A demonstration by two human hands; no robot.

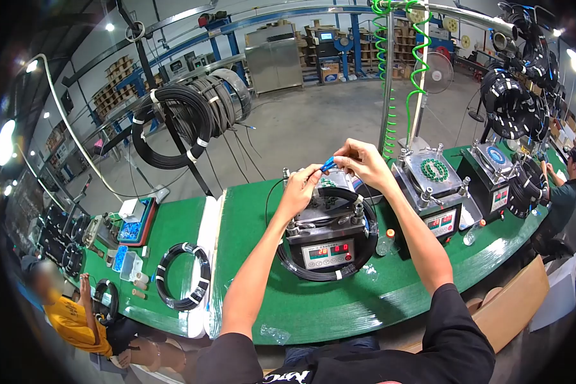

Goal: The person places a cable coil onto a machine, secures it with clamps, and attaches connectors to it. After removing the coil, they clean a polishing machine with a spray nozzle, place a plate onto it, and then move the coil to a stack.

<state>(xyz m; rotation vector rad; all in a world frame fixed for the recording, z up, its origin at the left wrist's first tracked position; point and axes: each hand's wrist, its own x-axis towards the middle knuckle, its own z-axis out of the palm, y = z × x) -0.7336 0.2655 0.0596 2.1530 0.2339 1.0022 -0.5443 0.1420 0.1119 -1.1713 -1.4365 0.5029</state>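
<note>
Both of my hands are raised over a polishing-type machine [327,255] with a red digital display. Between their fingertips is a small blue cable connector [328,164]. My left hand [303,187] pinches its lower-left end. Closed around the upper-right end are the fingers of my right hand [367,168]. A coil of black cable [370,240] hangs around the machine, and a black strand rises near my left hand. Whether that strand joins the connector cannot be made out. My fingers hide part of the connector.
A second machine [434,173] and a third [493,160] stand to the right on the green table [249,211]. Small bottles [386,243] sit between machines. Left are a cable coil [183,276] and a tray of blue parts [131,230]. Co-workers sit at both sides.
</note>
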